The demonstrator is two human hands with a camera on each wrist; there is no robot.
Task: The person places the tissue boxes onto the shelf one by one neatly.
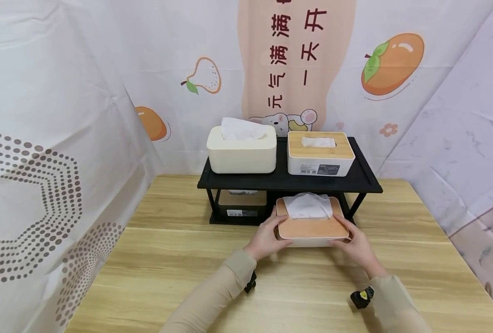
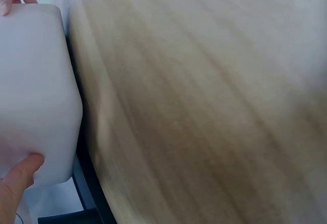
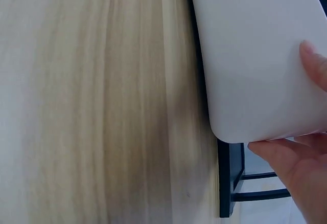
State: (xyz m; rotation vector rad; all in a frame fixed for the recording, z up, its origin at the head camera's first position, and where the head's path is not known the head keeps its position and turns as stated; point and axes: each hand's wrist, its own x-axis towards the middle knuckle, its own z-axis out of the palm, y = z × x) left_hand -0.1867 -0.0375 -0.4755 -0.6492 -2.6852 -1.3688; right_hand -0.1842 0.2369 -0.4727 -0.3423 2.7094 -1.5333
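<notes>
A white tissue box with a wood-look lid (image 1: 313, 231) and a tissue sticking out of its slot sits at the right front of the black rack's lower level. My left hand (image 1: 267, 237) grips its left end, the thumb on the front wall. On the opposite end, my right hand (image 1: 356, 243) holds it with the thumb also at the front. From the left wrist, the box's pale wall (image 2: 36, 91) shows with the left thumb pressed to it. Fingers of my right hand (image 3: 301, 165) lie along the box end in the right wrist view; the rest is cut off.
The two-level black rack (image 1: 246, 184) stands on the wooden table (image 1: 167, 259). On its top are a cream tissue box (image 1: 242, 159) and a white one with a wood-look lid (image 1: 320, 167). Another tissue box (image 1: 242, 200) sits lower left. A printed curtain (image 1: 146, 69) hangs behind.
</notes>
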